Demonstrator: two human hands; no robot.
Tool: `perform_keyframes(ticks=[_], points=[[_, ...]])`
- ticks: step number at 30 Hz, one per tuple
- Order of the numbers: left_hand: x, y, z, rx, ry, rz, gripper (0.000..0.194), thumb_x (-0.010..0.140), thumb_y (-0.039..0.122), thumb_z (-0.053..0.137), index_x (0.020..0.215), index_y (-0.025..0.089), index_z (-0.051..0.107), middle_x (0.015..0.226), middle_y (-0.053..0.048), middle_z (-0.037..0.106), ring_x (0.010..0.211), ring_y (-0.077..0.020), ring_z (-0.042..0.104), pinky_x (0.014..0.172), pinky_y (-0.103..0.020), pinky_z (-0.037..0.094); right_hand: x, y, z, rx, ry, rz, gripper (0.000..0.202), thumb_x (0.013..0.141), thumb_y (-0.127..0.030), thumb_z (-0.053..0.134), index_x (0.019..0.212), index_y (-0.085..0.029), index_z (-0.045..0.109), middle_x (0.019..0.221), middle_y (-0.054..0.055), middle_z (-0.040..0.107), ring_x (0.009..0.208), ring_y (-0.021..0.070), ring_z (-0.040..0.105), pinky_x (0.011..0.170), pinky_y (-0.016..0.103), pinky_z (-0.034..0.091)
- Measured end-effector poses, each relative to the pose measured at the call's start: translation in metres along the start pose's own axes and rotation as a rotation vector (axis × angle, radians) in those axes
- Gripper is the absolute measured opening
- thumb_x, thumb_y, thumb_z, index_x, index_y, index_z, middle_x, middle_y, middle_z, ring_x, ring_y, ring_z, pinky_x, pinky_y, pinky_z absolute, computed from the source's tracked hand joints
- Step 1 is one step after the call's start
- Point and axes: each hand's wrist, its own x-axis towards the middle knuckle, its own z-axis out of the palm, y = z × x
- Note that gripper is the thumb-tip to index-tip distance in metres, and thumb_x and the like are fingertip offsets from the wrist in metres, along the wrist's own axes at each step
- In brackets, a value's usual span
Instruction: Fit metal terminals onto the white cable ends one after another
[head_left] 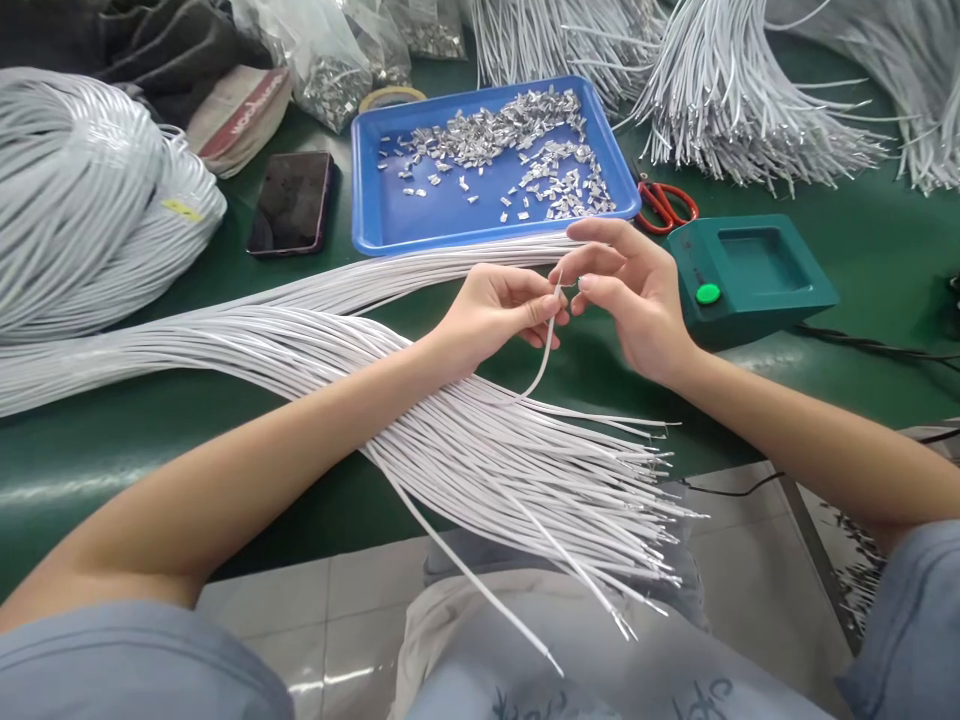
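Pinched between the thumb and fingers of my left hand [506,312] is one white wire [546,358], its end pointing up. Close to that end, my right hand [634,295] has its thumb and index finger together on something tiny, too small to make out. A large bundle of white wires [480,440] runs beneath my left forearm, with bare metal ends fanned out to the right. A second bundle [352,275] passes behind my left hand. Just beyond my hands, a blue tray [364,215] holds many small metal terminals [487,135].
Right of my right hand sits a green device [757,270] with a green button, beside red-handled scissors [664,205]. A phone [291,203] and a coiled wire roll [90,200] lie left. Bags of terminals [334,85] and more wire bundles [739,100] stand behind.
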Motion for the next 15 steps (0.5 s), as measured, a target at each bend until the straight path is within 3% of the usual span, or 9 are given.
perform_keyframes(ticks=[7,15], points=[[-0.0008,0.0004,0.0009,0.016,0.033,0.005,0.044,0.064,0.051,0.083,0.078,0.011,0.072,0.070,-0.003,0.071,0.055,-0.0114,0.067,0.053,-0.020,0.056,0.0010,0.0016,-0.0003,-0.064,0.008,-0.010,0.033,0.080,-0.034,0.071,0.110,-0.029,0.060,0.083,-0.001,0.066,0.081,0.0146,0.065,0.062,0.028,0.056],[-0.0034,0.0044,0.0043,-0.021,0.002,-0.003,0.042,0.062,0.048,0.085,0.076,0.010,0.072,0.067,-0.004,0.071,0.056,-0.0122,0.069,0.055,-0.020,0.057,0.0027,-0.0056,-0.0006,-0.058,0.018,-0.005,0.026,0.076,-0.030,0.076,0.094,-0.025,0.058,0.072,-0.003,0.058,0.069,0.0112,0.059,0.056,0.026,0.050]])
